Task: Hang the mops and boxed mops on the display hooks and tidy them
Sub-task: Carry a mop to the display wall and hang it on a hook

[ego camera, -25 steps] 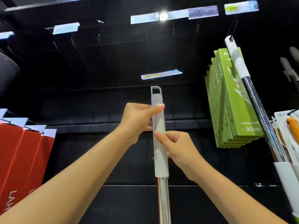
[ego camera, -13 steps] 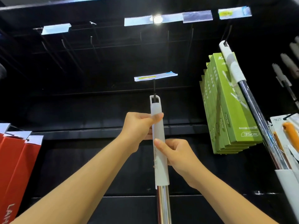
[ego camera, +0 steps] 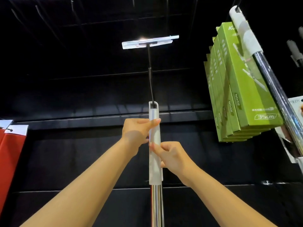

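A mop with a pale grey handle (ego camera: 154, 154) and a chrome pole (ego camera: 157, 205) stands upright in front of me. My left hand (ego camera: 136, 134) grips the handle near its top. Lower down, my right hand (ego camera: 170, 154) grips it from the right. The loop at the handle's top (ego camera: 153, 105) sits over the tip of a black display hook (ego camera: 150, 74), which carries a white price tag (ego camera: 150, 42). To the right, green boxed mops (ego camera: 242, 89) hang in a stack, with another mop (ego camera: 255, 59) hanging in front of them.
Red boxes (ego camera: 11, 154) with white hang tabs hang at the left edge. More bare hooks (ego camera: 41, 12) stick out of the black back panel above. A white-packaged item (ego camera: 295, 112) and other grey handles (ego camera: 295, 51) hang at the far right.
The mop handle has moved forward toward the hook; its top loop now sits over the hook's tip. My view has closed in on the hook and both hands keep their grip.
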### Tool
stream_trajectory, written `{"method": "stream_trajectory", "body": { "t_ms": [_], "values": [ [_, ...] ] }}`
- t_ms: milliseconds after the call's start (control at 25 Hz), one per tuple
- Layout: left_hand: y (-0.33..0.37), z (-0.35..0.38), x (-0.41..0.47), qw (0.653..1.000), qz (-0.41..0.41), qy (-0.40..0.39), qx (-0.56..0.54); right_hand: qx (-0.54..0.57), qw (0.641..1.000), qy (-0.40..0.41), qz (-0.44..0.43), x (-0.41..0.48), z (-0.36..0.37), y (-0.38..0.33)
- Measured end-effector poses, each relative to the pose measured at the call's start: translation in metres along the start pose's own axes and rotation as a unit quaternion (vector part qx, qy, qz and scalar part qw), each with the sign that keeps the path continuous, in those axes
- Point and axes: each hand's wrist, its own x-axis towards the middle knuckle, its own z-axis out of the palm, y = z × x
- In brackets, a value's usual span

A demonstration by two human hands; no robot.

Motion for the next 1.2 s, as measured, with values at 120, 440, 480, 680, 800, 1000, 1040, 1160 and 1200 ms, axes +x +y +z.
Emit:
{"method": "stream_trajectory", "body": {
  "t_ms": [120,440,480,680,800,1000,1040,1160,1200],
  "values": [
    [-0.024,0.008,0.001,0.999,0.032,-0.005,0.043,-0.032,0.998,0.045,-0.007,0.014,0.006,0.02],
    [-0.08,0.023,0.0,0.998,0.03,-0.032,0.034,-0.093,0.988,0.112,-0.048,0.034,0.024,0.064],
    [-0.082,0.023,0.001,0.999,0.034,-0.026,0.031,-0.097,0.987,0.113,-0.051,0.035,0.024,0.065],
    [-0.088,0.027,0.004,0.996,0.059,-0.011,0.06,-0.094,0.99,0.095,-0.048,0.032,0.019,0.065],
    [-0.088,0.028,0.004,0.996,0.058,-0.007,0.071,-0.102,0.99,0.084,-0.041,0.029,0.018,0.063],
    [-0.082,0.027,0.0,0.997,0.042,-0.021,0.068,-0.135,0.987,0.074,-0.047,0.028,0.014,0.058],
    [-0.084,0.027,-0.003,0.997,0.04,-0.018,0.07,-0.141,0.986,0.07,-0.048,0.028,0.014,0.06],
    [-0.1,0.023,-0.016,0.999,0.011,0.014,0.05,-0.108,0.991,0.069,-0.048,0.019,0.024,0.069],
    [-0.107,0.021,-0.025,0.999,-0.002,0.017,0.048,-0.082,0.993,0.076,-0.047,0.012,0.029,0.073]
  ]
}}
